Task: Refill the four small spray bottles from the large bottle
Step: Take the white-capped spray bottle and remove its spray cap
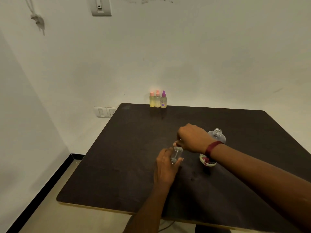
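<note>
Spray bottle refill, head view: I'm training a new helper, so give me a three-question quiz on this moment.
1. True or false: the large bottle has its cap on.
2. How many small spray bottles stand at the table's far edge? A) two B) three C) four
3. Fill in: the left hand holds a small clear ____.

Key: 1. False, its threaded neck is open. 2. B: two pink-topped bottles and a purple-topped bottle. 3. Bottle; the right hand works at its top.
</note>
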